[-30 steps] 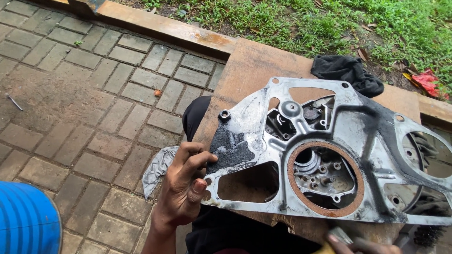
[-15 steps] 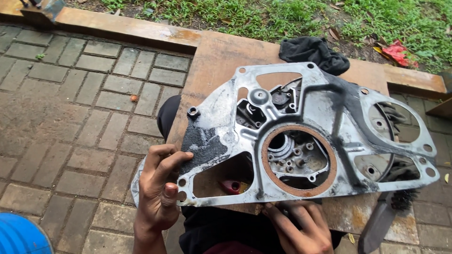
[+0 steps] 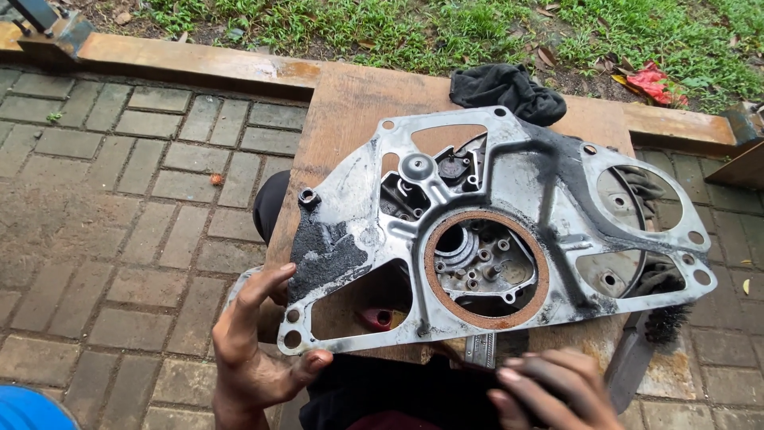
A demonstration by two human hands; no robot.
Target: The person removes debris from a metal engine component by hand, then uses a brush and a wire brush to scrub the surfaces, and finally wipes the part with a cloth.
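A brick pavement [image 3: 119, 207] fills the left of the view, with grass [image 3: 446, 32] along the top. On it stands a wooden table [image 3: 358, 103], and a big flat metal cover plate [image 3: 509, 183], grimy and pierced with holes, lies across most of the board. A rusty ring [image 3: 487, 269] circles its round middle opening. A black rag [image 3: 503, 89] sits at the table's far edge, just beyond the plate. A wire brush [image 3: 643, 344] pokes out from under the plate's right end. The left hand [image 3: 259, 350] pinches the plate's near-left corner, thumb below the edge and fingers spread up onto the dirty face. The right hand [image 3: 549, 390] sits at the near edge, fingers curled; what it grips, if anything, cannot be told.
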